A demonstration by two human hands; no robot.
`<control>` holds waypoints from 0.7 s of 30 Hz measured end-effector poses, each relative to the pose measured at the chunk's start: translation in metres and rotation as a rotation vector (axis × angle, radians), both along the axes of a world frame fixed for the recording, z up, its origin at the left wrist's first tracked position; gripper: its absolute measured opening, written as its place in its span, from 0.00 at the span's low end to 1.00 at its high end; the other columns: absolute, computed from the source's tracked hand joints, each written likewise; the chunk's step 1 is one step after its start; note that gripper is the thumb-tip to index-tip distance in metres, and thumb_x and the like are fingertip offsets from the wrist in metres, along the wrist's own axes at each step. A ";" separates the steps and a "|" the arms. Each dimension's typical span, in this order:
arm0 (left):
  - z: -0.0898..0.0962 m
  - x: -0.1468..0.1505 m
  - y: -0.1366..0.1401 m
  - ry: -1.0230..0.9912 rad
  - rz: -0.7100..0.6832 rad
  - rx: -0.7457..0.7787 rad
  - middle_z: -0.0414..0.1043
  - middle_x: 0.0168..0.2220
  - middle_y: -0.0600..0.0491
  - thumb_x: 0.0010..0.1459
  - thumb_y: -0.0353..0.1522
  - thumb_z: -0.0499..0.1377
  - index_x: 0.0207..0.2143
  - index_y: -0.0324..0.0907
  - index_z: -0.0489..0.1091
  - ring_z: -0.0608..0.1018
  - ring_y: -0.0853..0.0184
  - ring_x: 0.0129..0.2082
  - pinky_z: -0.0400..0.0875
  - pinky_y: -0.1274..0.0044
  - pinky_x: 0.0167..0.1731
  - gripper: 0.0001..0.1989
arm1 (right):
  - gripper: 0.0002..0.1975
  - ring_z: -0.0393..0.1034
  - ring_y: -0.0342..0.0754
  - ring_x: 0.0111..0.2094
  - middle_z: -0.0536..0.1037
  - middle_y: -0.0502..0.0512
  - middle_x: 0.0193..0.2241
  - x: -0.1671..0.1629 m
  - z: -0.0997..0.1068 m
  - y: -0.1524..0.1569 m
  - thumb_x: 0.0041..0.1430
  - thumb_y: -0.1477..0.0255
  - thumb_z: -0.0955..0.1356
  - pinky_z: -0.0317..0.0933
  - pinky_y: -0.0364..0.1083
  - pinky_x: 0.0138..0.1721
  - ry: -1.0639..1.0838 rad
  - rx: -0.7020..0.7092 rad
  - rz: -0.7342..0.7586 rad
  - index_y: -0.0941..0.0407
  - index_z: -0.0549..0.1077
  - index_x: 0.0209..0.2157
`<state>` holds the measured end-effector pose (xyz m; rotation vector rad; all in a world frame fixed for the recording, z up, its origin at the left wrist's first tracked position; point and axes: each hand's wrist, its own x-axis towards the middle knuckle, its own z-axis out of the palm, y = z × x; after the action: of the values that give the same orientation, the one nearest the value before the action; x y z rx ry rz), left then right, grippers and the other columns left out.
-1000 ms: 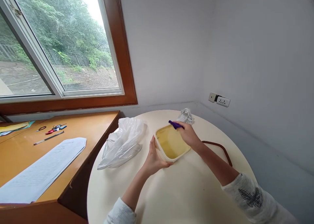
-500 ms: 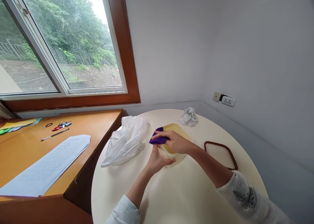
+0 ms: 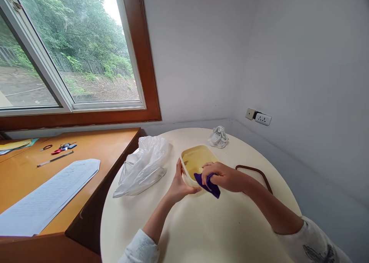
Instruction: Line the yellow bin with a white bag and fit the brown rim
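A pale yellow plastic container [image 3: 198, 150] rests on the round table, its open top facing up toward me. My left hand [image 3: 179, 186] grips its left side and near corner, the thumb along the near wall. In my right hand [image 3: 220, 175] is a purple cloth [image 3: 211, 187], pinched between the fingers at the container's near right rim. One part of the cloth touches the rim while the rest hangs down outside. The right hand covers the container's right corner.
A crumpled clear plastic bag [image 3: 144, 165] lies left of the container. Behind it sits a bunched whitish cloth [image 3: 219, 137]. A brown rounded frame [image 3: 256, 170] lies at the right of the table [image 3: 201, 232]. The orange desk [image 3: 115, 147] at left holds papers [image 3: 54, 193], a pen [image 3: 54, 159] and keys [image 3: 63, 147].
My right hand has moved the purple cloth from the container's left rim to its near right rim. The left hand stays on the container. The whole view has shifted slightly.
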<state>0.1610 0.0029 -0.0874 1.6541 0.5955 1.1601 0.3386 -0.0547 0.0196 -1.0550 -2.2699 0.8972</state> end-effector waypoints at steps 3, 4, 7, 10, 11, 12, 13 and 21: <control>-0.003 -0.004 0.003 0.009 -0.032 -0.006 0.53 0.57 0.45 0.34 0.32 0.69 0.61 0.48 0.36 0.59 0.54 0.57 0.55 0.63 0.55 0.57 | 0.13 0.63 0.45 0.33 0.67 0.49 0.19 0.016 0.005 0.000 0.49 0.79 0.56 0.56 0.42 0.38 -0.053 0.017 -0.085 0.55 0.64 0.16; -0.003 -0.005 0.004 0.014 -0.034 -0.007 0.52 0.58 0.45 0.35 0.32 0.69 0.61 0.48 0.36 0.58 0.55 0.57 0.54 0.63 0.56 0.57 | 0.13 0.62 0.45 0.32 0.66 0.48 0.18 0.022 0.007 0.001 0.49 0.78 0.56 0.55 0.42 0.37 -0.074 0.027 -0.122 0.55 0.62 0.16; -0.002 -0.010 0.006 0.035 -0.043 -0.016 0.52 0.58 0.46 0.35 0.32 0.69 0.61 0.49 0.37 0.58 0.55 0.57 0.52 0.63 0.56 0.56 | 0.12 0.58 0.43 0.25 0.60 0.47 0.16 0.040 0.008 0.008 0.50 0.75 0.56 0.54 0.42 0.29 -0.054 0.048 -0.294 0.55 0.58 0.15; -0.001 -0.014 0.007 0.044 -0.077 -0.026 0.51 0.59 0.46 0.36 0.32 0.69 0.61 0.50 0.36 0.56 0.54 0.58 0.51 0.63 0.57 0.56 | 0.11 0.54 0.41 0.20 0.59 0.46 0.16 0.054 0.001 0.024 0.51 0.72 0.57 0.50 0.41 0.23 0.147 0.073 -0.589 0.55 0.60 0.17; 0.000 -0.015 0.008 0.047 -0.090 -0.029 0.50 0.59 0.45 0.36 0.32 0.69 0.61 0.50 0.36 0.56 0.54 0.58 0.51 0.63 0.57 0.56 | 0.10 0.54 0.41 0.20 0.60 0.46 0.17 0.057 -0.002 0.031 0.51 0.71 0.57 0.49 0.41 0.22 0.231 0.100 -0.697 0.56 0.62 0.19; 0.000 -0.016 0.008 0.048 -0.102 -0.031 0.49 0.59 0.45 0.36 0.33 0.69 0.61 0.50 0.35 0.55 0.54 0.59 0.50 0.63 0.57 0.56 | 0.10 0.55 0.41 0.21 0.61 0.46 0.17 0.058 -0.005 0.040 0.50 0.71 0.57 0.50 0.41 0.22 0.306 0.135 -0.797 0.56 0.63 0.20; 0.000 -0.017 0.008 0.050 -0.113 -0.035 0.49 0.59 0.45 0.36 0.33 0.69 0.61 0.50 0.35 0.55 0.54 0.59 0.50 0.63 0.57 0.56 | 0.10 0.56 0.42 0.21 0.62 0.46 0.18 0.058 -0.008 0.049 0.50 0.70 0.57 0.51 0.41 0.23 0.366 0.170 -0.874 0.56 0.65 0.21; 0.002 -0.019 0.008 0.069 -0.126 -0.050 0.50 0.59 0.45 0.36 0.35 0.68 0.61 0.50 0.33 0.56 0.55 0.58 0.50 0.62 0.57 0.57 | 0.14 0.66 0.43 0.28 0.74 0.51 0.29 0.021 -0.032 0.085 0.48 0.68 0.62 0.60 0.43 0.30 0.602 -0.023 -0.530 0.58 0.74 0.34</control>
<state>0.1423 0.0114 -0.0859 1.6696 0.5516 0.9928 0.3592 0.0302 -0.0124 -1.1280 -1.4002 0.8601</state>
